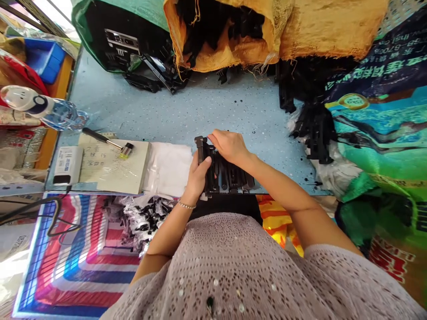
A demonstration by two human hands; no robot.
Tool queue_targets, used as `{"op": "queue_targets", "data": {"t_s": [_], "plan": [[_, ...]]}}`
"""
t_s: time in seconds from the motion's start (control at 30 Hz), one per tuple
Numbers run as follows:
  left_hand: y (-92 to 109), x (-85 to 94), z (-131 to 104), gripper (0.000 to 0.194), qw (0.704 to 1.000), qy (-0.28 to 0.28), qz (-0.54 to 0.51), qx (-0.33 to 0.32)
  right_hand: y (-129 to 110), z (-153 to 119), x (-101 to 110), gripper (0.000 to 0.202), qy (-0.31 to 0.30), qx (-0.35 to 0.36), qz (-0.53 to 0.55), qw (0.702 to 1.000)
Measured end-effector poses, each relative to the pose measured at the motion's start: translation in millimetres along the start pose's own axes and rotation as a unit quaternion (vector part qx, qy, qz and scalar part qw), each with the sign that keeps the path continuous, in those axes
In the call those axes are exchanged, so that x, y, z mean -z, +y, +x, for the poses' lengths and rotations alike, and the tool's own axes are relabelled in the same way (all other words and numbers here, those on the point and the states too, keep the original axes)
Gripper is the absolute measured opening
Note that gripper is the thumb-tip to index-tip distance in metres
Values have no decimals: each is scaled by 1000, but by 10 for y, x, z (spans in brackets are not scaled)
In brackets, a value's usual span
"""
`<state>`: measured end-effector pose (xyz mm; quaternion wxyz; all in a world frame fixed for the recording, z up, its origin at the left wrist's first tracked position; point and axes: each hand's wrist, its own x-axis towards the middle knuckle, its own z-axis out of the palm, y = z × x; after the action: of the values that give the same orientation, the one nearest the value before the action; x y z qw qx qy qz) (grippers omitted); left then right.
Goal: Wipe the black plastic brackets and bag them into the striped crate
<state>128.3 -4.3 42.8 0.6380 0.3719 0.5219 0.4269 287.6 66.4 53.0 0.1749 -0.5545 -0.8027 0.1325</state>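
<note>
At the blue table (247, 106), front edge, the left hand (197, 177) clasps a black part (200, 146); the half-curled right hand (230, 144) touches it, hold unclear; tabletop extends to rear sacks (327, 29).

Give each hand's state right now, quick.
Left hand: closed, holding a black part.
Right hand: curled at the part's upper end; grip cannot be told.

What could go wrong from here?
- The black parts sit at the table's front edge; a nudge might send some off.
- The left hand grips one black piece while the right hand's fingers are at its upper end; a slip could pinch a finger.
</note>
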Motion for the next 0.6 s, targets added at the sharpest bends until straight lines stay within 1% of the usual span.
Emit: {"op": "queue_targets", "data": {"t_s": [0.03, 0.07, 0.17, 0.2, 0.23, 0.27, 0.33, 0.4, 0.43, 0.47, 0.53, 0.6], "plan": [[-3, 22, 27, 45, 1000, 9, 1, -3, -42, -61, -11, 49, -9, -11, 12, 1000], [-1, 49, 55, 44, 1000, 24, 2, -6, -94, -151, -21, 48, -23, 3, 30, 999], [21, 134, 111, 41, 998, 59, 14, -24, -261, -506, -64, 43, -63, 129, 71, 987], [26, 161, 114, 41, 998, 57, 21, -32, -299, -624, -78, 43, -70, 156, 77, 982], [28, 191, 108, 41, 998, 49, 31, -38, -319, -732, -87, 43, -72, 160, 83, 981], [25, 226, 96, 42, 998, 36, 43, -39, -318, -830, -88, 44, -67, 142, 89, 984], [3, 315, 67, 48, 997, 12, 69, -27, -261, -1001, -68, 46, -39, 67, 91, 993], [-50, 406, 55, 55, 995, -5, 96, 9, -156, -1151, -44, 38, -1, -6, 56, 998], [-91, 437, 63, 59, 994, -11, 104, 32, -94, -1213, -44, 36, 11, -32, 29, 999], [-141, 448, 81, 62, 993, -13, 104, 52, -28, -1262, -53, 41, 14, -49, 5, 999], [-261, 404, 148, 66, 994, -1, 76, 77, 127, -1294, -90, 58, -6, -69, -21, 997], [-389, 286, 243, 67, 996, 20, 21, 79, 308, -1228, -108, 64, -32, -82, -25, 996]]}}
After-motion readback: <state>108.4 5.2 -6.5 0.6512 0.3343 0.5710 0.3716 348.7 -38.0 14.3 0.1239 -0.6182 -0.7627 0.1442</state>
